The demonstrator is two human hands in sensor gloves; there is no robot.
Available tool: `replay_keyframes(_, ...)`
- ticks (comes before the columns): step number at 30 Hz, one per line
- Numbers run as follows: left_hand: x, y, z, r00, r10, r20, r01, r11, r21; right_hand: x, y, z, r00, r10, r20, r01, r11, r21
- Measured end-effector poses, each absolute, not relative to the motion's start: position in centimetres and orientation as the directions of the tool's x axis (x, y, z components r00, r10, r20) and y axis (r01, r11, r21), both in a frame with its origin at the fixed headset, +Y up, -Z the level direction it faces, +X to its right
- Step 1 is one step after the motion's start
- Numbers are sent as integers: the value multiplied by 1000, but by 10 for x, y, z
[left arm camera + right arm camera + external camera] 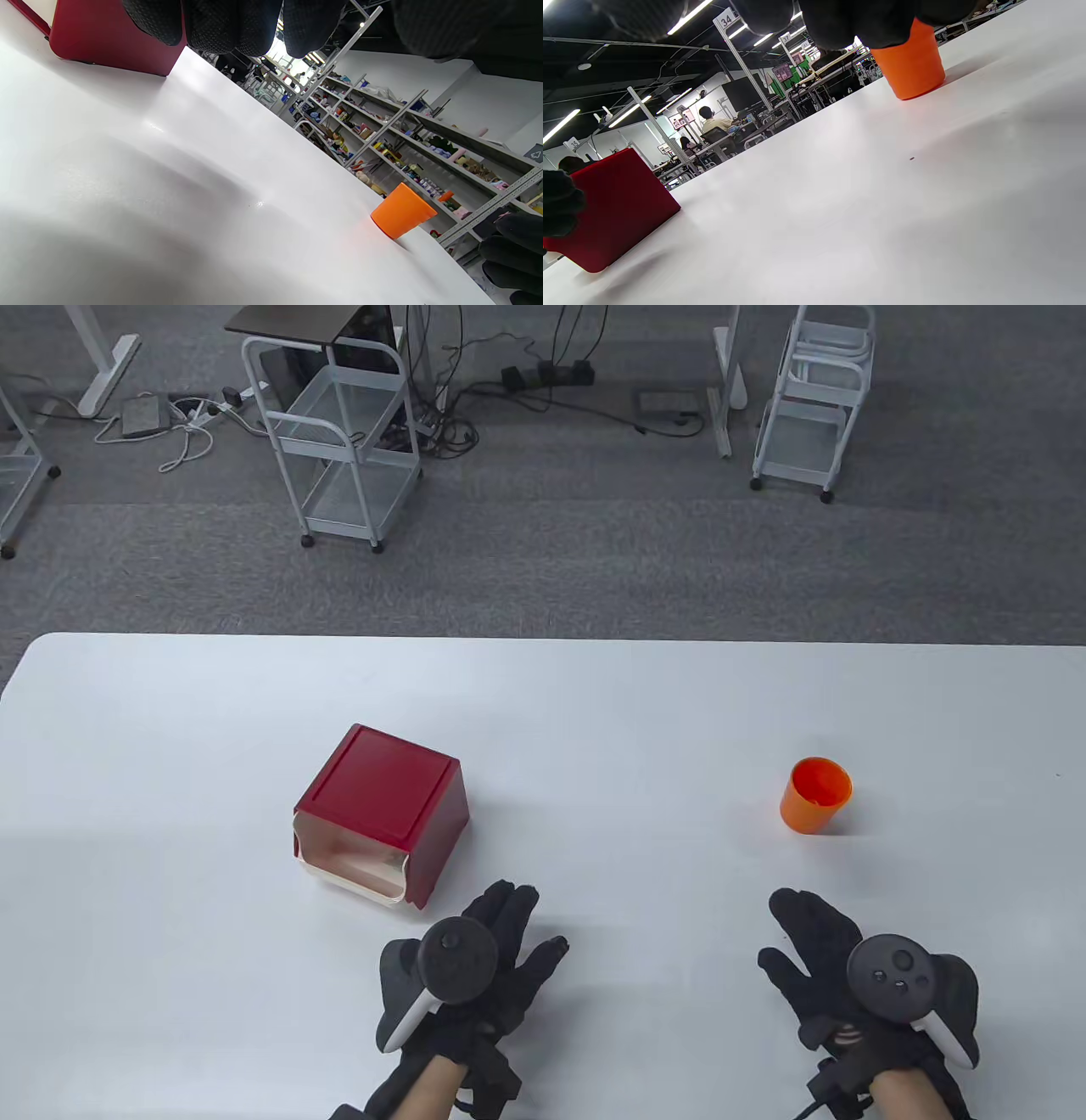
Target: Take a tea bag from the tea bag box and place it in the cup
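A red tea bag box with a clear front dispenser opening stands left of the table's middle; it also shows in the left wrist view and the right wrist view. An orange cup stands upright at the right, also seen in the left wrist view and the right wrist view. My left hand lies flat and empty just in front and right of the box. My right hand lies open and empty in front of the cup. No tea bag is visible.
The white table reaches to a far edge, with grey floor beyond. Two white wire carts and cables stand on the floor behind the table.
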State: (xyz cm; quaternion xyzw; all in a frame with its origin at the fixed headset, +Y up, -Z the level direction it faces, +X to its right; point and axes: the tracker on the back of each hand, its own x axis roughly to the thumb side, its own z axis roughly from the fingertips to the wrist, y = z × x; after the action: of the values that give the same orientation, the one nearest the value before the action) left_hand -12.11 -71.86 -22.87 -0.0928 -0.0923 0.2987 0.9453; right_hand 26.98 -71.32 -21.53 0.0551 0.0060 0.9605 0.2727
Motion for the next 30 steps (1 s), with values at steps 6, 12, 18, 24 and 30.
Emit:
replay_keyframes(6, -122, -720, -230, 808, 579, 107, -545, 804, -237, 269, -712, -216, -842, 528, 109, -527, -849, 41)
replay_keyframes(12, -123, -720, -230, 811, 575, 111, -541, 808, -235, 270, -710, -214, -842, 527, 114, -528, -849, 25)
replay_keyframes(18, -123, -718, -230, 822, 556, 124, -516, 819, -250, 270, -710, -214, -842, 527, 113, -528, -849, 21)
replay_keyframes(24, -131, -702, -230, 911, 380, 160, -356, 921, -156, 272, -709, -213, -847, 520, 112, -522, -853, 12)
replay_keyframes(30, -152, -682, -228, 985, 105, 138, -100, 994, -47, 274, -709, -214, -844, 525, 106, -527, -850, 13)
